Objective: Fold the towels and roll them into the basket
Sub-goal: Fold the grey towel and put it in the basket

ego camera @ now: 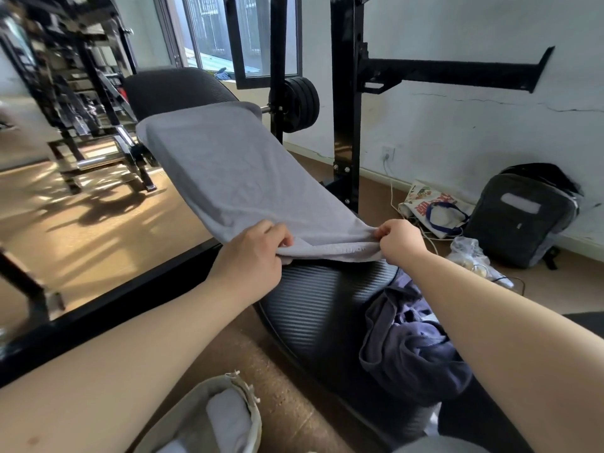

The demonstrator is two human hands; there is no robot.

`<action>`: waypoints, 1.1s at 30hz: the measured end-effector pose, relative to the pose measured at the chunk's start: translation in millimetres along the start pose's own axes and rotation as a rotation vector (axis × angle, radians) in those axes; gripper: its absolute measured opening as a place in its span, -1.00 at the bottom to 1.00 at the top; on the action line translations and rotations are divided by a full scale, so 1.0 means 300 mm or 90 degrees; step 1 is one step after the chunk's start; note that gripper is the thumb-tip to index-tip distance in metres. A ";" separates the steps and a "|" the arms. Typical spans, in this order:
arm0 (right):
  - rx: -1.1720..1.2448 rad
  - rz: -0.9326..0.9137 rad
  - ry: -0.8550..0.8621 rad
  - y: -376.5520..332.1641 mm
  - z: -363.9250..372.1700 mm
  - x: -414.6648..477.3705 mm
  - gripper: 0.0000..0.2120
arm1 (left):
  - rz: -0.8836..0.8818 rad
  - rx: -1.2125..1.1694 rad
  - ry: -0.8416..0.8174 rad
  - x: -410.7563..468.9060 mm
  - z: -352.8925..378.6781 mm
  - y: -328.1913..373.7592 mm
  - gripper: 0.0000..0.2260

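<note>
1. A grey towel [225, 168] lies lengthwise along the black weight bench [320, 299]. Its far end is draped over the raised backrest, and its near edge is lifted just off the seat pad.
2. The left hand [255, 246] pinches the near left corner of the grey towel, with the fingers curled over the hem and the thumb underneath.
3. The right hand [400, 241] grips the near right corner in a tight fist, and the fabric bunches where it is held. The hem is stretched taut between the two hands.
4. A fabric basket [242, 387] stands on the floor at the person's left, just beside the bench. A pale rolled towel [228, 416] sits inside it.
5. A crumpled navy cloth [408, 348] is heaped on the near end of the bench, under the right forearm. I can't tell whether it is another towel.
6. On the floor along the wall to the right there is a dark backpack [519, 217], a printed tote bag [431, 207] and a clear plastic bag [467, 253].
7. Behind the bench, black weight plates [300, 104] hang on a bar beside the rack upright [344, 93].
</note>
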State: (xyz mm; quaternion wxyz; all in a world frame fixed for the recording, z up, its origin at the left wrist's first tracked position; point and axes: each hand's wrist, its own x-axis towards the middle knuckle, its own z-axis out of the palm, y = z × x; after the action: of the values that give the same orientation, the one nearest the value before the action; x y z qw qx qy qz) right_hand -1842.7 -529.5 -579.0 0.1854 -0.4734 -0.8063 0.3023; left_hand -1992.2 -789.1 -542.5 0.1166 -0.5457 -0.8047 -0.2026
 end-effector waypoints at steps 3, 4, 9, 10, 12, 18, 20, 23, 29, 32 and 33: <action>-0.004 0.011 0.013 0.009 0.012 -0.002 -0.61 | -0.011 0.000 -0.031 -0.030 -0.010 -0.019 -0.76; -0.007 0.011 0.015 0.011 0.010 -0.005 -0.58 | -0.015 -0.005 -0.030 -0.038 -0.012 -0.023 -0.79; -0.033 0.023 -0.036 0.024 -0.003 -0.013 -0.45 | 0.002 -0.033 -0.084 -0.074 -0.013 -0.016 -0.85; -0.044 0.027 -0.052 0.022 -0.006 -0.019 -0.45 | 0.031 -0.032 -0.103 -0.082 -0.006 -0.009 -0.87; -0.062 0.024 -0.080 0.025 -0.013 -0.026 -0.47 | 0.125 -0.011 -0.138 -0.099 0.024 0.006 -0.83; -0.056 0.028 -0.074 0.025 -0.034 -0.032 -0.51 | 0.261 0.105 -0.199 -0.141 0.126 0.053 -0.60; -0.051 0.014 -0.059 0.021 -0.034 -0.030 -0.55 | 0.264 0.130 -0.170 -0.138 0.140 0.066 -0.69; -0.041 0.002 -0.045 0.025 -0.033 -0.028 -0.58 | 0.268 0.112 -0.096 -0.132 0.141 0.079 -0.76; -0.060 -0.020 -0.011 0.022 -0.050 -0.040 -0.65 | 0.089 -0.179 -0.013 -0.102 0.039 0.094 -0.84; -0.070 -0.006 -0.008 0.019 -0.063 -0.045 -0.68 | -0.001 -0.292 0.053 -0.083 -0.007 0.113 -0.86; -0.082 -0.005 -0.008 0.020 -0.066 -0.047 -0.65 | -0.039 -0.329 0.038 -0.076 -0.014 0.120 -0.87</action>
State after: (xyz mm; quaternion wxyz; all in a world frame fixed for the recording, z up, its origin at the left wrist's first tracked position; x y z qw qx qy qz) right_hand -1820.6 -533.3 -568.3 0.1507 -0.4791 -0.8271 0.2523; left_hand -1950.4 -798.4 -540.9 -0.0091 -0.5263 -0.7389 -0.4206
